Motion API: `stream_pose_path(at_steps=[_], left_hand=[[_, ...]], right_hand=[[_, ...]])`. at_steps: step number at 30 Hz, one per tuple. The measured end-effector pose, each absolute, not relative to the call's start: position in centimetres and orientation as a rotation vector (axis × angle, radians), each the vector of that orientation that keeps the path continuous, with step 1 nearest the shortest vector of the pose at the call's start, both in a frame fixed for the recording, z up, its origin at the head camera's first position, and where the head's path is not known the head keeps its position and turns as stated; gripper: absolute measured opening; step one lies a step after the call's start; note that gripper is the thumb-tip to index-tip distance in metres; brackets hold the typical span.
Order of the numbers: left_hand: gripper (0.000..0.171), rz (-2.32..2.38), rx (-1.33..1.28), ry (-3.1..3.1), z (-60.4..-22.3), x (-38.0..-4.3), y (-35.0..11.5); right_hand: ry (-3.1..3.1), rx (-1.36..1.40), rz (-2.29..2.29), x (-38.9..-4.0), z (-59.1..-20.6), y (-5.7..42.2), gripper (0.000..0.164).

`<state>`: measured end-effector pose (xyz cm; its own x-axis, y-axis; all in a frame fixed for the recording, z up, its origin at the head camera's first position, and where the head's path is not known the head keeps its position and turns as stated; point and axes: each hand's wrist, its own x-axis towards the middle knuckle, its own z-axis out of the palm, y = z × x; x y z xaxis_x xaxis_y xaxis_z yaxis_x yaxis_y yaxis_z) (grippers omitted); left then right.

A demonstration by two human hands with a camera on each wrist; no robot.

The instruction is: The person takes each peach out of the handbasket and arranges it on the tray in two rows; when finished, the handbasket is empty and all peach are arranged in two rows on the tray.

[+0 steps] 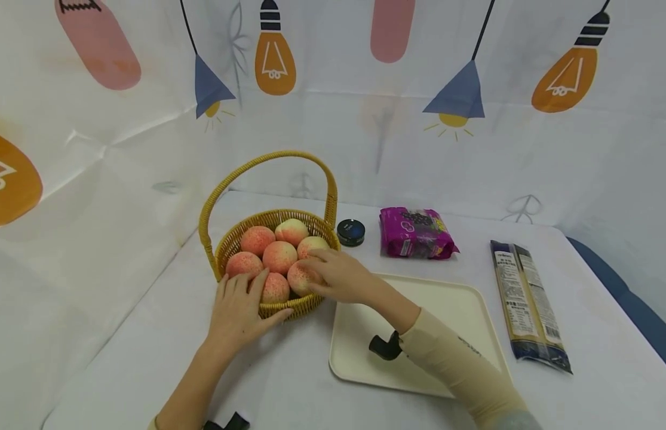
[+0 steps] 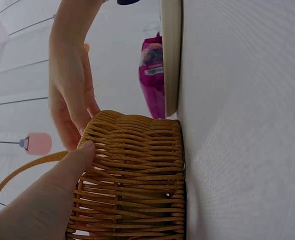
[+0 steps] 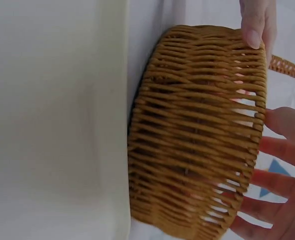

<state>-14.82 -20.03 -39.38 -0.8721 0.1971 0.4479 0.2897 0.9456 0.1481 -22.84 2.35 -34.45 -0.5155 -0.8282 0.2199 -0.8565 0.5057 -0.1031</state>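
A yellow-brown wicker basket (image 1: pixel 276 218) with a tall hoop handle holds several red-speckled peaches (image 1: pixel 279 257). My left hand (image 1: pixel 236 313) holds its near left rim. The left thumb (image 2: pixel 80 157) lies outside the weave, and the other fingers reach over the edge. From the right, my right hand (image 1: pixel 340 276) reaches into the basket, its spread fingers and thumb around a peach (image 1: pixel 302 278) at the right side. In the right wrist view, the basket wall (image 3: pixel 197 125) partly hides those fingertips.
A cream tray (image 1: pixel 365 364) lies right of the basket, under my right forearm. Behind it are a round dark tin (image 1: pixel 351 232) and a purple packet (image 1: pixel 417 233). A long clear-and-blue packet (image 1: pixel 528 304) lies farther right. A printed white cloth hangs behind the table.
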Motion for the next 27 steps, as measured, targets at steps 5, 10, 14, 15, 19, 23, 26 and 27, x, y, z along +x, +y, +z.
stream_pose_path(at_steps=[5,10,14,15,19,23,26,27], left_hand=[[0.088,-0.278,-0.354,-2.666,-39.4,-14.7,-20.0],[0.088,-0.282,-0.358,-2.664,-39.4,-14.7,-20.0],[0.088,-0.283,-0.361,-2.658,-39.4,-14.8,-20.1],[0.088,-0.282,-0.362,-2.657,-39.4,-14.8,-20.1],[0.088,-0.281,-0.368,-2.647,-39.5,-14.9,-20.1],[0.088,-0.288,-0.363,-2.652,-39.6,-14.9,-20.1],[0.089,-0.302,-0.355,-2.659,-39.7,-14.9,-20.1],[0.089,-0.305,-0.353,-2.659,-39.7,-14.9,-20.1]], right_hand=[[-2.730,1.494,0.298,-23.3,-34.6,0.8,0.040],[-2.721,1.582,0.284,-23.7,-34.5,-0.1,0.034],[-2.737,1.592,0.210,-23.7,-34.2,-0.8,0.032],[-2.756,1.581,0.179,-23.6,-34.1,-1.0,0.033],[-2.782,1.535,0.101,-23.8,-34.2,-1.7,0.033],[-2.791,1.536,0.128,-24.2,-34.5,-2.0,0.035],[-2.811,1.541,0.178,-24.3,-34.6,-2.0,0.036],[-2.810,1.541,0.194,-24.3,-34.7,-1.9,0.037]])
